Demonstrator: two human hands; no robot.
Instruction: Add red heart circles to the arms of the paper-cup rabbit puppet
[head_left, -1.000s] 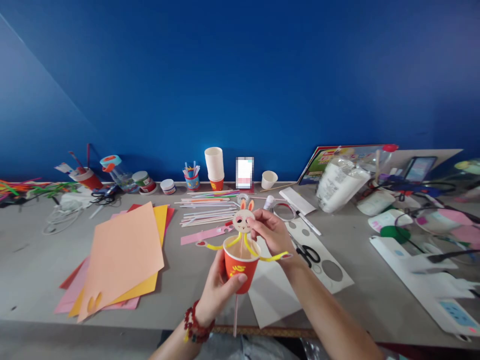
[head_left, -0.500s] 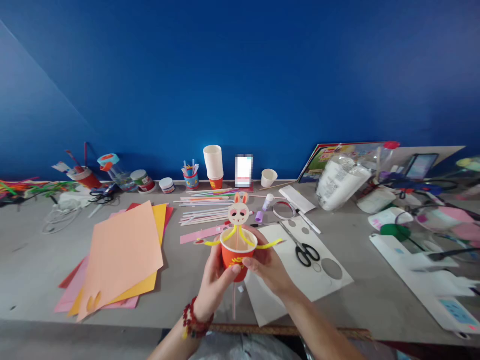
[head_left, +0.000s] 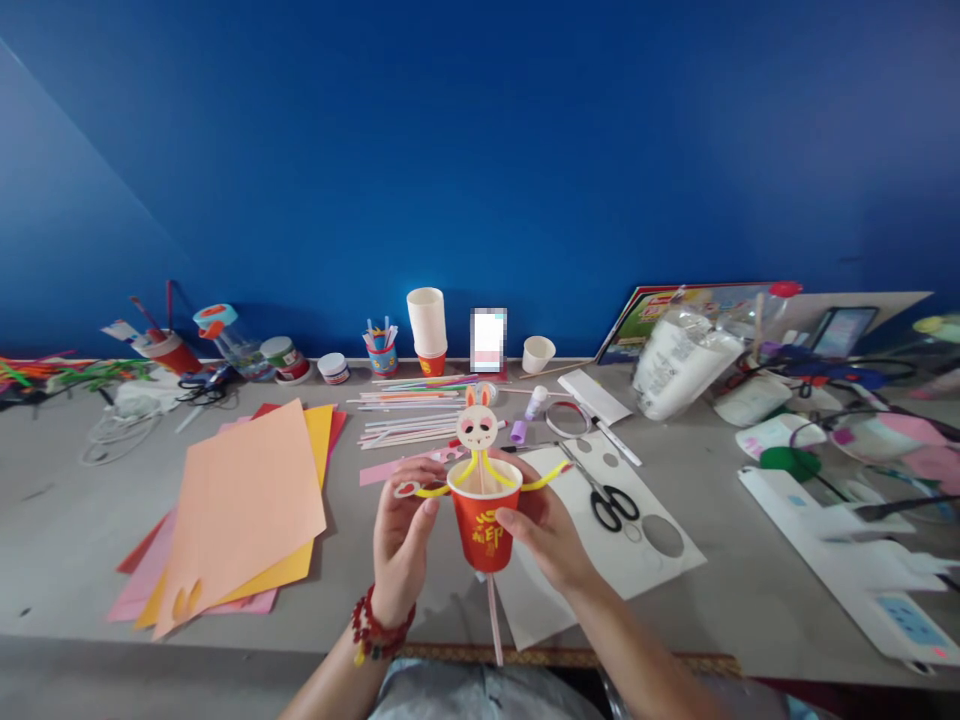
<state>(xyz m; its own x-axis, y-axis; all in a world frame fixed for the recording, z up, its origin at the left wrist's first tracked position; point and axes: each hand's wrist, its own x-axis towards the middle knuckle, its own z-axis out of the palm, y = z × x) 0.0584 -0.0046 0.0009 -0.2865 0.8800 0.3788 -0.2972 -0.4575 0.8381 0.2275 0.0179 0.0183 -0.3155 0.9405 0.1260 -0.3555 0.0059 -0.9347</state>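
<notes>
A red paper cup (head_left: 486, 535) with yellow lettering is held up over the table, and my right hand (head_left: 546, 530) grips its right side with the thumb on the front. A white paper rabbit head (head_left: 477, 428) with pink eyes and orange-pink ears stands above the rim. Yellow arms (head_left: 431, 491) bend out over both sides of the cup, and a pale pink stick (head_left: 493, 615) sticks out below it. My left hand (head_left: 401, 530) is off the cup wall, thumb and fingers apart, around the left paper paw (head_left: 407, 490). Whether it touches the paw I cannot tell.
Black-handled scissors (head_left: 611, 503) lie on a white sheet (head_left: 581, 560) with cut-out holes. Coloured paper (head_left: 251, 490) is stacked at left. Straws (head_left: 412, 430), a purple glue cap (head_left: 518, 431) and stacked cups (head_left: 427, 318) lie behind; a power strip (head_left: 840, 565) is at right.
My right hand has come down from the rabbit head to the cup. My left hand has let go of the cup and moved left to the paw. The stick's lower end has swung right.
</notes>
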